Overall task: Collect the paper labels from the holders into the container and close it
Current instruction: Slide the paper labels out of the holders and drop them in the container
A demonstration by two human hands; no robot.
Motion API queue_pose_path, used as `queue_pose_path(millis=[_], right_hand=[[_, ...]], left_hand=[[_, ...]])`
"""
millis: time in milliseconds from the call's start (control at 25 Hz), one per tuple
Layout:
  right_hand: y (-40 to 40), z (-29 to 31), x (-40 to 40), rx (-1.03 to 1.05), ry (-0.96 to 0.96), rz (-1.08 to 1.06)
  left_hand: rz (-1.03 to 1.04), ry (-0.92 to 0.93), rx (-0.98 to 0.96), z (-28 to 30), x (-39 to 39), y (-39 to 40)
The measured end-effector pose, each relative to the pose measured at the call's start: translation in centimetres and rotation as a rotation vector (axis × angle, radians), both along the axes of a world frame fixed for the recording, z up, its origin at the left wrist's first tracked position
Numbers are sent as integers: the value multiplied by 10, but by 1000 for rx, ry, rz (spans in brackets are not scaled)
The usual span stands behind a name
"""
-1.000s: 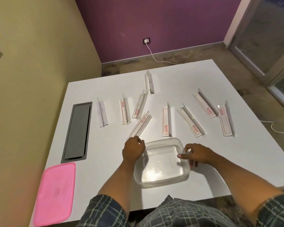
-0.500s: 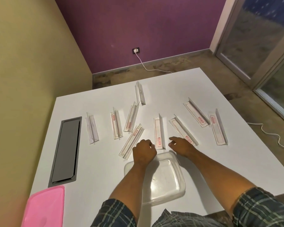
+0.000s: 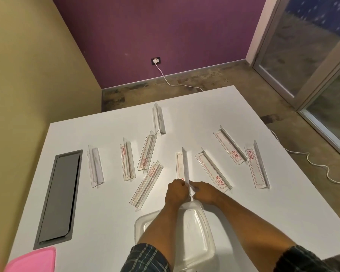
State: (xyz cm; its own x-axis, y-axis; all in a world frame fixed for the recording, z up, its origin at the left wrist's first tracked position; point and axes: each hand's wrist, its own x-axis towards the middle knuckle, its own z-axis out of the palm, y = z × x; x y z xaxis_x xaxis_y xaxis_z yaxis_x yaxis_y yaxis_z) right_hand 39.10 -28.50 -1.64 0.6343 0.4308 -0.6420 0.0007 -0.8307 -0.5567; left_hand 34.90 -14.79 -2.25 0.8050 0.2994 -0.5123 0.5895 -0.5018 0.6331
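1. Head view shows both my hands meeting at the near end of the middle holder (image 3: 183, 167), just beyond the container (image 3: 192, 230).
2. My left hand (image 3: 176, 192) is curled at that end, fingers tucked under; I cannot tell whether they pinch the holder or only press on it. My right hand (image 3: 203, 191) lies just beside it, forefinger stretched toward the upright fin, the other fingers loosely bent; I see nothing held in them.
3. I judge the step to be steadying this holder and drawing its label out. The red-printed label (image 3: 179, 165) sits in the flat part, left of the fin.
4. Risks, as I judge them: the holder is light and clear, so a pull without a firm hold could drag the whole thing along the table (image 3: 106, 222). A thin slip pulled at an angle could crease or tear. My forearms cross over the container, so an elbow shift could nudge it.
5. Count: nine holders lie scattered on the table, none stacked, two near the middle nearly touching. One container, open, seemingly without labels inside, though my arm hides part of it. One pink lid (image 3: 33, 260), well apart at the near left corner, half out of frame.
6. Most holders show red print; the far one and the leftmost one look pale, and I cannot tell if they hold labels.
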Motion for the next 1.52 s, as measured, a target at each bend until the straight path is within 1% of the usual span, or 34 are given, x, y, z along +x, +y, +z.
queue_pose_path(millis=[120,240,400,440,480,600,680,840,920,1000,1120,1160,1320,1360,1440,1520], right_hand=[[2,-2,9,22,16,35],[-2,-1,14,72,24,26],[-11,-4,15,129,0,-63],[-12,-1,17,120,-47,-63],[-13,2,19,82,-134,-36],[-12,13,25,-73,-472,168],[-11,19,30,-128,-652,292],[-8,37,34,-177,-860,496],[-5,50,32,-151,-971,589],[-1,61,28,-94,-1037,641],[1,71,19,-2,-1085,762],[1,72,16,21,-1073,800],[-1,76,-5,164,-921,891],[-1,75,-12,207,-880,900],[-4,73,-23,254,-839,908],[-8,70,-35,263,-786,901]], left_hand=[[46,-15,-2,-6,7,-4],[70,-31,-10,-4,9,-4],[109,-25,-29,9,13,5],[119,-29,-25,13,13,9],[134,-33,-20,17,13,15],[197,-63,-54,32,7,33],[242,-79,-111,41,1,45],[324,-39,-260,62,-10,68],[353,16,-323,76,-19,77],[403,71,-403,90,-30,86],[374,143,-453,101,-53,104],[353,168,-460,104,-60,110],[271,251,-435,107,-89,119],[222,263,-391,108,-96,118],[89,256,-244,108,-106,117],[2,165,-96,105,-116,117]])
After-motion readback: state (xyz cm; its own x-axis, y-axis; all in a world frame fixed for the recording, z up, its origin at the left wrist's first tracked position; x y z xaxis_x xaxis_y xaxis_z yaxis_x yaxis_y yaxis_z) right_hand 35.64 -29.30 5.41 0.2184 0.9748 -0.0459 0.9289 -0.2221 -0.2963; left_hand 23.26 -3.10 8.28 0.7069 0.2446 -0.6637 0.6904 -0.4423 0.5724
